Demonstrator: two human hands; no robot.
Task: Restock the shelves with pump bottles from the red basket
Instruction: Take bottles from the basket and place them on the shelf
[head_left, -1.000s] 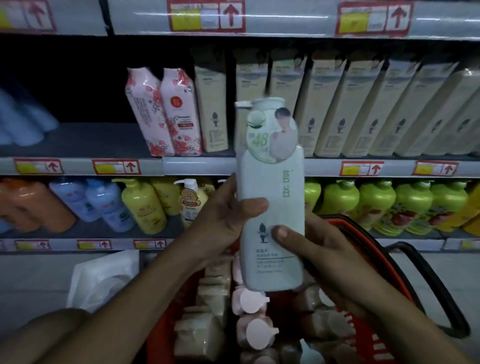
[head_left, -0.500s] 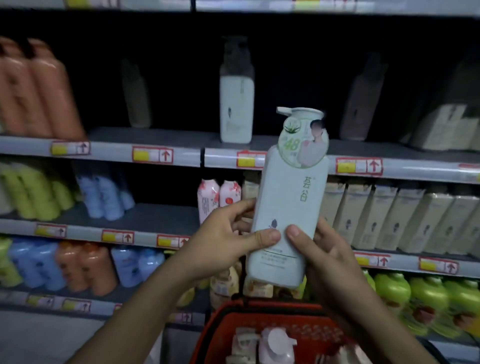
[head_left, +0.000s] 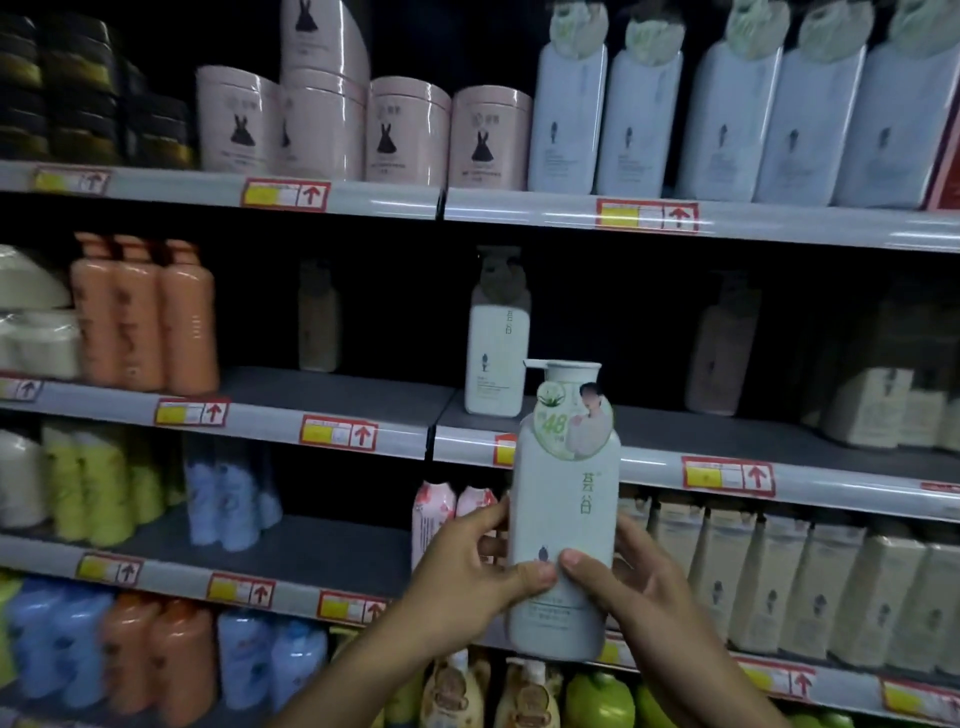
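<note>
Both grips clasp the pale green plastic pump bottle (head_left: 563, 519) low on its body: the left hand (head_left: 467, 582) and right hand (head_left: 631, 587) curl round it, thumbs on the front label. The bottle is upright in mid-air before the grey metal shelf (head_left: 779, 447), where a matching white pump bottle (head_left: 496, 353) stands

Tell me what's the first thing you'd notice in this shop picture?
The pale green pump bottle stands out first, held upright in the middle foreground with a round tag at its neck. The left hand and right hand grip its lower part. Behind it, one matching bottle stands alone on the dim middle shelf; pink tubs sit on the top shelf.
</note>
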